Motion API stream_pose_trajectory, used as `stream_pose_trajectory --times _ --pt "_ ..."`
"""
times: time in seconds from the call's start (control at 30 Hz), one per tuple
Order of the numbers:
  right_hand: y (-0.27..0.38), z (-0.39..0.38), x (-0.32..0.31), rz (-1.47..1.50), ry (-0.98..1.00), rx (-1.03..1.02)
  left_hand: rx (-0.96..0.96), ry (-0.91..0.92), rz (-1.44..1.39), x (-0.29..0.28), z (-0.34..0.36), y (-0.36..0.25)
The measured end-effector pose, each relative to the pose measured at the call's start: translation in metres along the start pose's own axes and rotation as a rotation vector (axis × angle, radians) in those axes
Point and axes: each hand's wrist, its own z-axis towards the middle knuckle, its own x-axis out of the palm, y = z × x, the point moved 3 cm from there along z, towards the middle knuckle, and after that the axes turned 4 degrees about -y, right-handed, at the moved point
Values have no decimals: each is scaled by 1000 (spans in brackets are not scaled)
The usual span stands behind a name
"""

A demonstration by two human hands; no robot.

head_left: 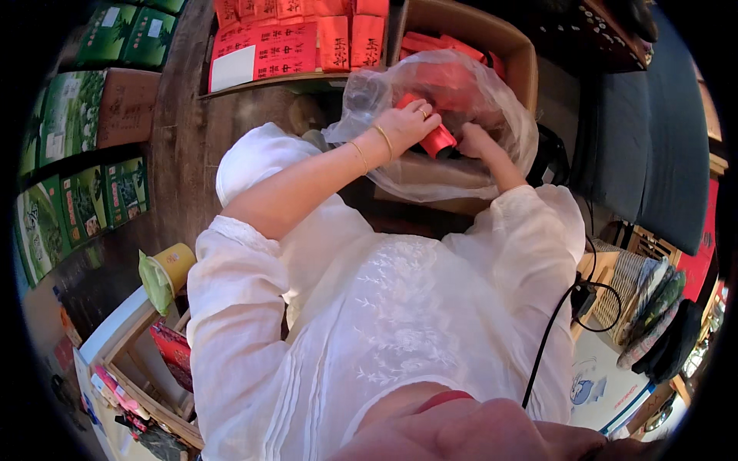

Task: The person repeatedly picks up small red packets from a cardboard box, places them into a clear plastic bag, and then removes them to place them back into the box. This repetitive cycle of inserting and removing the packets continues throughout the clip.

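Note:
My left hand (404, 127), with gold bands at its wrist, is closed round a red paper-wrapped packet (439, 141) with a dark end. The packet is tilted over the mouth of a clear plastic bag (513, 115). My right hand (478, 143) reaches into the bag close to the packet's lower end. Its fingers are curled in, and what they may hold is hidden. The bag lines an open cardboard box (525, 48), and more red packets (460, 44) show at the box's far side. Plastic film blurs the red things inside.
Left of the box, a shallow carton (270, 81) holds rows of red packets. Green boxes (63, 115) stand along the left side. A yellow tub (175, 263) is at lower left. A dark padded seat (615, 146) and a black cable (555, 307) lie to the right.

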Motion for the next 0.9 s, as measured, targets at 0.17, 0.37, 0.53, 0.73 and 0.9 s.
stream_pose_trajectory --times 0.17,0.37,0.53,0.73,0.9 --pt "-45 66 86 -69 141 -213 31 62 -25 -4 -2 -1" --pt "-66 83 118 -98 168 -191 -15 119 -23 2 0 0" --pt "-71 84 125 -185 193 -129 -1 58 -9 9 0 -5" --pt "-71 90 132 -211 198 -107 -72 121 -101 10 0 -5" --pt "-70 85 139 -205 180 -73 -38 150 -93 3 4 -4"
